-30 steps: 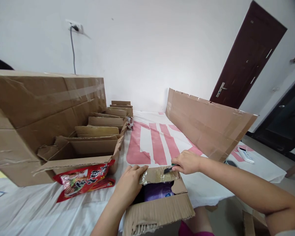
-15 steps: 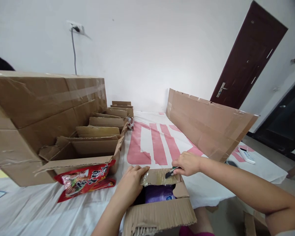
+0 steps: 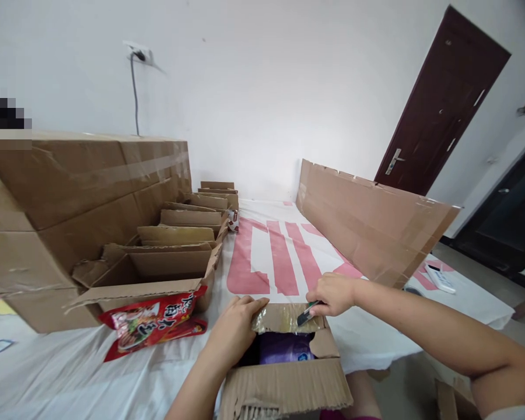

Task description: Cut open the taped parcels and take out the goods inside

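Note:
A small open cardboard box (image 3: 284, 382) stands at the near edge of the table, with a purple package (image 3: 285, 348) showing inside. My right hand (image 3: 331, 293) is closed round a utility knife (image 3: 306, 315), whose dark blade end lies against the taped far flap (image 3: 271, 317) of the box. At the left end of that flap, my left hand (image 3: 238, 326) grips its edge, thumb along the top and fingers bent over the far side. The underside of the left hand's grip is hidden.
Left of the box, red food packets (image 3: 155, 324) lie before a row of open cardboard boxes (image 3: 157, 265). Behind that row stand large taped cartons (image 3: 87, 192). A cardboard panel (image 3: 367, 219) rises on the right, beside a white device (image 3: 440, 279) on the tablecloth (image 3: 367, 344).
The view has shifted slightly. My right hand and the knife remain at the flap's right part, the blade moved barely if at all. My left hand keeps its hold.

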A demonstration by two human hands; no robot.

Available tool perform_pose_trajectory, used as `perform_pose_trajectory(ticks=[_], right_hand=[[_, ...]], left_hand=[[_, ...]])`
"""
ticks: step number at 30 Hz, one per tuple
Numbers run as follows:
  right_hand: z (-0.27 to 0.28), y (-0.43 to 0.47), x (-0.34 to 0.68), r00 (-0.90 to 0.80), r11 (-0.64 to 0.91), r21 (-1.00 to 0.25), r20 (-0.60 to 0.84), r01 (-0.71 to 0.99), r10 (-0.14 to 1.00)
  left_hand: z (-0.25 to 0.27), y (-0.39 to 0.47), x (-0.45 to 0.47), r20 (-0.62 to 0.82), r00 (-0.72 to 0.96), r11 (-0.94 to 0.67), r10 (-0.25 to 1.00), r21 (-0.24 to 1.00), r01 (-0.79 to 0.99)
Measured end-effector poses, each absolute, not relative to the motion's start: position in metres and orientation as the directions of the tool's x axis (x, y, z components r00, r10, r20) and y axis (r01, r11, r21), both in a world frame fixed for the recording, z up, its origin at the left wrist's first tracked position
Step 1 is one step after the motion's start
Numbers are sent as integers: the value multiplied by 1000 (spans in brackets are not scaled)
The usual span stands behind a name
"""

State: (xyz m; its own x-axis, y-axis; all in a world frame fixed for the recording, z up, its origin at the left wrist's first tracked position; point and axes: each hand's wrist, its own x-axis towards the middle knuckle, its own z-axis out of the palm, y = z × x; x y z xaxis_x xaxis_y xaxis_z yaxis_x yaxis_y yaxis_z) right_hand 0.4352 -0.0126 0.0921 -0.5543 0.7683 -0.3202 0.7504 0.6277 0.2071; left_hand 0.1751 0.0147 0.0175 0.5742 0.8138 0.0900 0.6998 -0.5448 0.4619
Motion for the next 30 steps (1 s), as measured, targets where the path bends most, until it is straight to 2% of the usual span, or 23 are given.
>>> perform_pose_trajectory(ticks=[15, 19, 23, 27, 29, 30], right_hand=[[91, -28, 432, -577, 650, 273, -304, 709, 758], [94, -28, 432, -567, 644, 246, -320, 724, 759], [99, -29, 425, -486, 581, 198, -377, 789, 788], [102, -35, 414, -496, 613, 114, -481, 782, 722], [106, -36, 413, -521, 624, 108, -452, 774, 724], [108, -35, 415, -513, 600, 128, -400, 789, 760]], left_hand=[[11, 16, 175, 139, 588, -568, 797, 503, 651], [11, 17, 175, 138, 592, -571, 794, 504, 648], [12, 16, 176, 124, 586, -561, 801, 497, 662], [15, 15, 178, 107, 556, -533, 825, 474, 701], [16, 15, 178, 107, 539, -523, 835, 454, 721], [16, 14, 177, 111, 537, -525, 836, 448, 724]])
